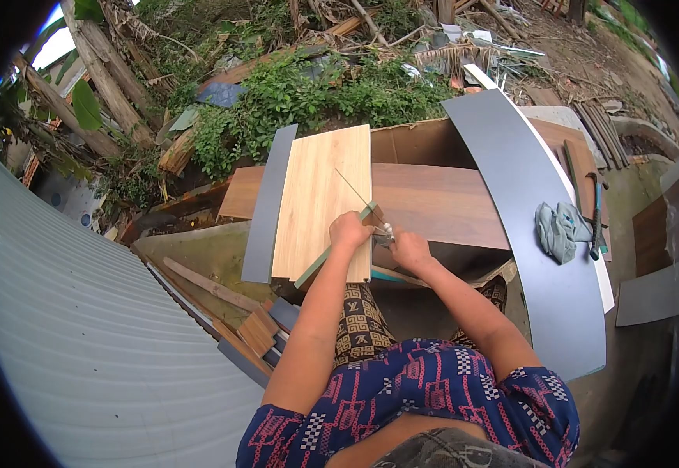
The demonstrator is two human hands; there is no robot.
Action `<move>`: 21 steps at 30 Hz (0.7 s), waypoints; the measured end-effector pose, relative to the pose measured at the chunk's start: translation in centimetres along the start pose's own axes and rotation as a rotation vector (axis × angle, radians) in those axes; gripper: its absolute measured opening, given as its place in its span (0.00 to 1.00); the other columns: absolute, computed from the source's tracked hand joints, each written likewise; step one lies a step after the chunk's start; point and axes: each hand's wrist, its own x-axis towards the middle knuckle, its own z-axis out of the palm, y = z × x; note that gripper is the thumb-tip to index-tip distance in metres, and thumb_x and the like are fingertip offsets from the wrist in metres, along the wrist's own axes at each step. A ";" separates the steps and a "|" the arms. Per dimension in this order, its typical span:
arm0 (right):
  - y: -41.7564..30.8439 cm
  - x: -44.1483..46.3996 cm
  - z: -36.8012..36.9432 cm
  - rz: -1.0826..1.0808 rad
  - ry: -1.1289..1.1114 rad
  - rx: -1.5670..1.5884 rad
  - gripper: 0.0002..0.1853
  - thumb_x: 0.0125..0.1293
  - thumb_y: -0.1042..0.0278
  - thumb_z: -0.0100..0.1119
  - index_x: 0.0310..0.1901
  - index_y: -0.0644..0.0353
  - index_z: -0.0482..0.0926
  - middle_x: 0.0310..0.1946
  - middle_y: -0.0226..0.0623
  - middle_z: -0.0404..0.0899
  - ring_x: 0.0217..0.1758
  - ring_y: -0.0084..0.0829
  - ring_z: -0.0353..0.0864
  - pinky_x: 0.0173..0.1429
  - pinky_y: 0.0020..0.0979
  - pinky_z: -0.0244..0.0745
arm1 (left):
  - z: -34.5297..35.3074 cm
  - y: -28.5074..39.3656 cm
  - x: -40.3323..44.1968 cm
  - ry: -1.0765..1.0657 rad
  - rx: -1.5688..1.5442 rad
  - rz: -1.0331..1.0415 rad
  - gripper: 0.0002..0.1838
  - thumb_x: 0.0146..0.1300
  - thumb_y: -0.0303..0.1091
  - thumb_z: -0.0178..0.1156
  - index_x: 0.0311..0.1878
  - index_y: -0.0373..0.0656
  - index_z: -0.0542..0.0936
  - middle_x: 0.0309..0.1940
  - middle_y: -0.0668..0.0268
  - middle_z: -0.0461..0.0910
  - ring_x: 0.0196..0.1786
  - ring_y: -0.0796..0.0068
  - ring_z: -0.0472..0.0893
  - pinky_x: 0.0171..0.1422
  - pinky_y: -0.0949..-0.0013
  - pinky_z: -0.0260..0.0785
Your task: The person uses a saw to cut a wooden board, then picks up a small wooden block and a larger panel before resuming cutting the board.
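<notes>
My left hand (pixel 349 232) is closed on a narrow green-edged strip (pixel 312 270) that lies slantwise across a light wood-grain board (pixel 320 183). In my right hand (pixel 411 251) is the pale handle of a thin, straight tool (pixel 355 189); its long, dark blade or rod points up and left over the board. I cannot make out the tool's exact kind. The handle is close beside my left fingers, near the board's right edge. A narrow dark grey board (pixel 271 207) lies along the left side of the light board.
A brown wood-grain plank (pixel 441 203) lies crosswise beneath, over a cardboard box (pixel 413 144). To the right, a long grey panel (pixel 523 210) bears a crumpled grey cloth (pixel 559 232) and a hammer-like tool (pixel 596 214). Corrugated metal (pixel 98 312) stands at left; board offcuts (pixel 258 331) lie below.
</notes>
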 end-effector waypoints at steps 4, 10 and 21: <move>0.6 -0.5 -0.3 -0.021 -0.017 -0.040 0.13 0.58 0.66 0.54 0.41 0.65 0.71 0.31 0.56 0.79 0.39 0.55 0.79 0.44 0.51 0.73 | 0.1 -0.5 0.3 0.004 -0.007 0.031 0.22 0.45 0.46 0.68 0.38 0.40 0.82 0.37 0.53 0.82 0.45 0.57 0.81 0.50 0.61 0.72; -0.2 1.3 -1.0 -0.038 -0.022 -0.085 0.12 0.55 0.71 0.51 0.40 0.65 0.75 0.34 0.54 0.80 0.41 0.52 0.81 0.46 0.47 0.75 | 0.4 -0.1 0.0 0.036 -0.011 0.033 0.21 0.45 0.46 0.68 0.38 0.41 0.82 0.36 0.53 0.82 0.44 0.57 0.81 0.50 0.60 0.72; 1.3 -0.7 0.5 -0.026 0.013 -0.048 0.13 0.58 0.65 0.55 0.41 0.65 0.71 0.30 0.56 0.79 0.37 0.54 0.80 0.42 0.50 0.73 | 0.2 0.1 0.0 0.017 -0.002 -0.001 0.21 0.45 0.46 0.69 0.38 0.41 0.82 0.37 0.53 0.82 0.45 0.58 0.81 0.51 0.60 0.72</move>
